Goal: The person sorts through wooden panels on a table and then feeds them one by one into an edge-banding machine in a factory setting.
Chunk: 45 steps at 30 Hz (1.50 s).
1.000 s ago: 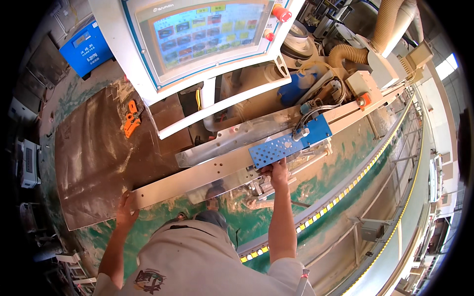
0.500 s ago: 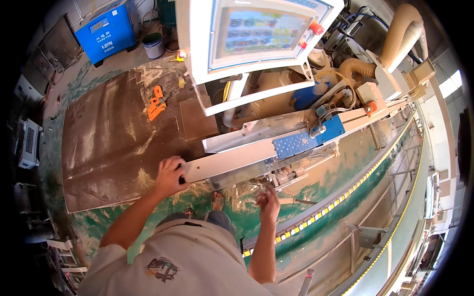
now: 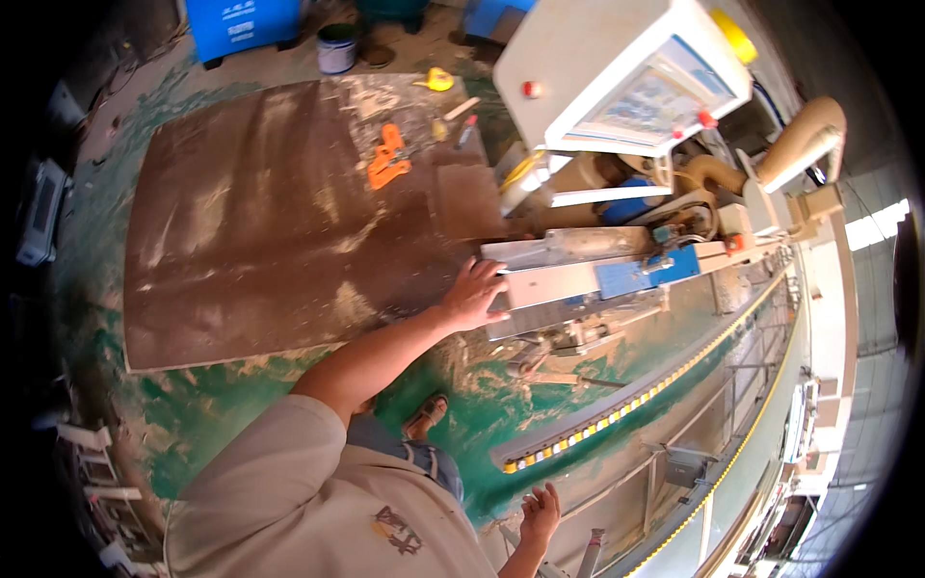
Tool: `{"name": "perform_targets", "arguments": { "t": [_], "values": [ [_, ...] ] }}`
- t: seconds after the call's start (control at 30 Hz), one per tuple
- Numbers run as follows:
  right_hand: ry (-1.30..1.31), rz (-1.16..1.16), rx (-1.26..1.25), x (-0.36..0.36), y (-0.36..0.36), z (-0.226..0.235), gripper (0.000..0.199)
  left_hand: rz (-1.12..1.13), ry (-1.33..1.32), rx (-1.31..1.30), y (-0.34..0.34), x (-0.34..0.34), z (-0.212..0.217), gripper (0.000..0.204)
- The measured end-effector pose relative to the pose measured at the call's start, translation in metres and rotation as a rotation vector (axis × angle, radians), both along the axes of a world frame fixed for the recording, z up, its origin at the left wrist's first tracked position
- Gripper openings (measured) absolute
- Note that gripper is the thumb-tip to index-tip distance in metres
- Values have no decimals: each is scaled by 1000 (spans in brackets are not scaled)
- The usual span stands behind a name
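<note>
My left hand (image 3: 474, 294) is closed around the left end of a long, pale wooden board (image 3: 554, 284), fingers at its far edge and thumb at the near one. The board lies along a narrow machine bed and runs under a blue metal plate (image 3: 624, 277). Low in the view, apart from the machine, is my right hand (image 3: 541, 512). Its fingers are loosely bent and apart, with nothing visible in them.
A white control cabinet (image 3: 588, 72) with a screen stands beyond the machine. Orange tools (image 3: 388, 159), a yellow tape measure (image 3: 438, 79) and a marker (image 3: 466, 131) lie on a large brown sheet (image 3: 241, 241). A conveyor rail (image 3: 617, 410) with yellow blocks runs at right.
The view has shifted. My left hand and the board's end have moved right, closer to the blue plate. My right hand has dropped away from the machine toward the lower edge.
</note>
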State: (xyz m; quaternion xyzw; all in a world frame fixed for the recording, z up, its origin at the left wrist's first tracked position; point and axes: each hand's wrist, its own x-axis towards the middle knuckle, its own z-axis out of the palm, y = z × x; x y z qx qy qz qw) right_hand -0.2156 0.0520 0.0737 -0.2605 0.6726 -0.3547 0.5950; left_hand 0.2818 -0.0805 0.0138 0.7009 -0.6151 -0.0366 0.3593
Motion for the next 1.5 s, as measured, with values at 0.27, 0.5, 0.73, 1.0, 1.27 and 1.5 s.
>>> {"name": "perform_targets", "arguments": {
  "t": [0.27, 0.5, 0.73, 1.0, 1.27, 1.5],
  "values": [
    [83, 209, 339, -66, 91, -78, 44, 560, -333, 233, 274, 194, -22, 78],
    [-15, 364, 288, -93, 78, -97, 40, -372, -263, 310, 182, 23, 4, 97],
    [352, 601, 24, -132, 57, -28, 43, -120, 503, 433, 146, -242, -148, 49],
    [335, -399, -262, -476, 114, -40, 36, -81, 801, 613, 169, -411, -197, 37],
    [1265, -820, -231, -702, 139, -40, 26, 199, 577, 1417, 151, -482, -119, 63],
    [1197, -707, -112, -842, 42, -88, 44, -256, -20, 585, 127, -570, -91, 35]
  ]
}}
